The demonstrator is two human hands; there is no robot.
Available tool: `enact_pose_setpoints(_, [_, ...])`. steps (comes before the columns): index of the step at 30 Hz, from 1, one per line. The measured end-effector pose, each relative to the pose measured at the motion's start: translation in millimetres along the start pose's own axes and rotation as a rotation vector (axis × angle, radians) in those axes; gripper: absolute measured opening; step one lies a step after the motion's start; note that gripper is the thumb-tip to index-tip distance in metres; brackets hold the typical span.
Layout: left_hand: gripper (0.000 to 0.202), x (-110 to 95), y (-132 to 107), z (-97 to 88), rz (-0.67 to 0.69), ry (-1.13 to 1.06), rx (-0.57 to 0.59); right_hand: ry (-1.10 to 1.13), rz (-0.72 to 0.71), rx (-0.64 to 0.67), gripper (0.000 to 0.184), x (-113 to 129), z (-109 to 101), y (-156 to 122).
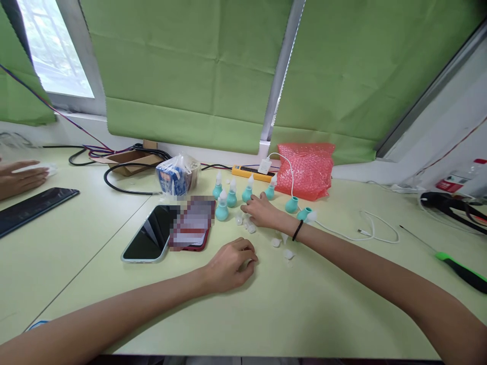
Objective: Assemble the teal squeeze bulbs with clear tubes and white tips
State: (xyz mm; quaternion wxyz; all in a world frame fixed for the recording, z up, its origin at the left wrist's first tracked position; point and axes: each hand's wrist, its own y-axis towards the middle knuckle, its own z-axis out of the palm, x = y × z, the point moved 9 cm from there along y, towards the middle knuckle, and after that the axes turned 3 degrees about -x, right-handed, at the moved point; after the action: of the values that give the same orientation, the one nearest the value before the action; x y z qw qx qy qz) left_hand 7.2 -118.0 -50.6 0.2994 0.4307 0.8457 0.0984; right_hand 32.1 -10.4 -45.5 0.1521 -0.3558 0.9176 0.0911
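My left hand [232, 263] rests on the table with its fingers curled towards the thumb; whether anything is inside is hidden. Further forward, my right hand [262, 210] has its fingers apart and reaches over small clear plastic pieces [249, 225]. Behind and left of it stand several teal bulbs with clear pointed tips, among them a front bulb [222, 209]. Two teal bulbs without tips, one upright [291, 204] and one tilted [304, 214], are beyond my right wrist. Flat whitish pieces [288, 254] lie below that forearm.
Two phones, one black-screened [150, 235] and one red-edged [195, 228], lie left of my hands. Behind are a plastic-wrapped packet [177, 175], an orange power strip [251, 174] and a red bubble-wrap bag [306, 170]. A screwdriver [460, 271] lies right. Another person's hand [23, 177] is far left.
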Motion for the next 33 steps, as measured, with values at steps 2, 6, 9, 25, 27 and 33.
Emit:
enact_pose_setpoints(2, [0.021,0,0,-0.2,0.003,-0.004,-0.006,0.022,0.004,-0.008,0.019,-1,-2,-1])
enact_pose_setpoints(6, [0.022,5,-1,-7.4,-0.056,-0.045,-0.090,0.092,0.037,-0.058,0.019,-6,-17,-9])
enact_pose_setpoints(9, [0.019,17,-4,-24.7,-0.170,-0.112,-0.276,0.182,0.062,-0.119,0.017,-8,-39,-28])
enact_pose_setpoints(25, [0.012,15,2,-7.1,-0.119,-0.156,-0.129,1.195,0.254,-0.231,0.014,-10,-12,-109])
enact_pose_setpoints(27, [0.012,16,3,-3.8,-0.128,-0.108,-0.096,1.008,0.211,-0.204,0.006,-15,-21,-120])
enact_pose_setpoints(33, [0.014,17,6,1.4,-0.156,-0.076,-0.022,0.815,0.119,-0.004,0.009,-13,-8,-133])
